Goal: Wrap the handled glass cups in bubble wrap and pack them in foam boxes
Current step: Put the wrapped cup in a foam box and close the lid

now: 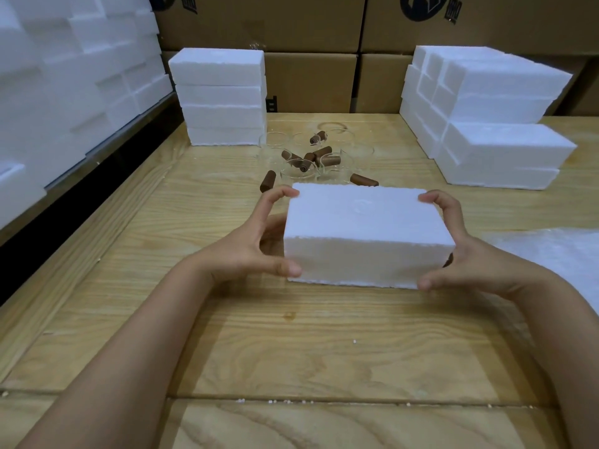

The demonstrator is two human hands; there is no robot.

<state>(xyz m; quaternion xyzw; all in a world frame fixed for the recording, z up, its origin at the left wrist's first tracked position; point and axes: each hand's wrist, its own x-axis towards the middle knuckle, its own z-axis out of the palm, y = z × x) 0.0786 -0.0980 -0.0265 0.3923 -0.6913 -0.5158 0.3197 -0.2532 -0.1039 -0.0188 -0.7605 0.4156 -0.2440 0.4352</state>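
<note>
- One foam box [366, 234] sits between the two hands, closed, with its broad face up. Its long axis runs side to side, from one palm to the other, and a long side face is turned toward the person.
- The left hand [259, 241] clasps the box's left end. The thumb presses on the near face and the fingers curl over the far top edge.
- The right hand [466, 254] mirrors this on the right end, thumb low on the near face and fingers hooked over the far corner.
- The box's bottom edge meets the wooden table [291, 351], or is just off it; which one cannot be told.
- Just beyond the fingertips of both hands is a cluster of glass cups [311, 157] with brown handles. At least seven handles can be counted, pointing all ways. The clear glass bodies are too faint to count.
- Farther out, beyond the left hand, stands one stack of foam boxes [223, 98], four high and squared up.
- Beyond the right hand and outward is a larger stepped pile of foam boxes [486, 118]. Its number is not clear.
- Just outside the right wrist a sheet of bubble wrap [557, 251] lies flat on the table.
- Far out from the left forearm rises a wall of foam pieces [64, 76].
- Cardboard cartons [311, 82] are stacked behind everything.
</note>
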